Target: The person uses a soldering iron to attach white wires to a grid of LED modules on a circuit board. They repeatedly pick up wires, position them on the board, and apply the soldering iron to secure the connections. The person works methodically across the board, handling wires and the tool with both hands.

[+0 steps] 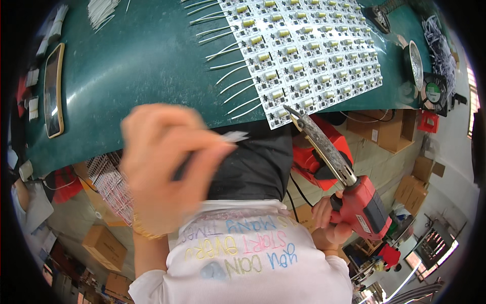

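A red and black soldering gun (pixel 362 210) is gripped in my right hand (pixel 329 220), fingers wrapped round its handle. Its long tip reaches up to the near edge of a large panel of small white circuit boards (pixel 316 63); I cannot tell whether it touches. Each board carries a yellowish cylindrical part, and white wires (pixel 238 93) stick out from the panel's left side. My left hand (pixel 167 162), smeared by motion, is raised over my lap near the table edge. Between its thumb and forefinger is a short white wire (pixel 236 136), also blurred.
On the green table (pixel 136 61) lie a phone (pixel 54 91) at left and loose white wires (pixel 103 12) at the far side. At right are a metal dish (pixel 415 65), a small black fan (pixel 434 93) and bundled wires (pixel 438 48). Cardboard boxes (pixel 105 247) stand on the floor.
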`<state>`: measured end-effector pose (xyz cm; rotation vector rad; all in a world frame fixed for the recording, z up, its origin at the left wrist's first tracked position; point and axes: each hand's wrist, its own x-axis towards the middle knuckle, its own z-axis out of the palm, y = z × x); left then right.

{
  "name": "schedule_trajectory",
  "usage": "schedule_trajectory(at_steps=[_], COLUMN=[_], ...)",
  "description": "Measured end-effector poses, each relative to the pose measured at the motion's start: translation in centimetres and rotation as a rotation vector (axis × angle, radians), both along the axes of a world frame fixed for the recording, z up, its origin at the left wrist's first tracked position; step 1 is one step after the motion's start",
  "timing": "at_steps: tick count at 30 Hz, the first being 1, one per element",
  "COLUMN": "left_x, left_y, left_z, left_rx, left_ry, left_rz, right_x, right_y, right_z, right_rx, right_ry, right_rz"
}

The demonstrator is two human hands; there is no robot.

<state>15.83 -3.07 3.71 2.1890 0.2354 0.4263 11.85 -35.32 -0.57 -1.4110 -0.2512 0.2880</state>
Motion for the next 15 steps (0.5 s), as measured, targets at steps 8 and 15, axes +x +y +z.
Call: schedule_trajectory(at_steps=[8,15], left_x=[2.0,1.9], left_y=[-2.5,-2.2], left_z=[-3.8,-3.9], left_rx=[0.168,0.179], left_ry=[-0.113,-0.099], left_rz=[-0.076,-0.100], right_x=[-0.5,-0.3], right_y=[-0.9,-0.9], right_z=[0.1,0.1], right_rx=[-0.038,-0.047], right_ry=[0.036,0.037], right_rz=[0.016,0.023])
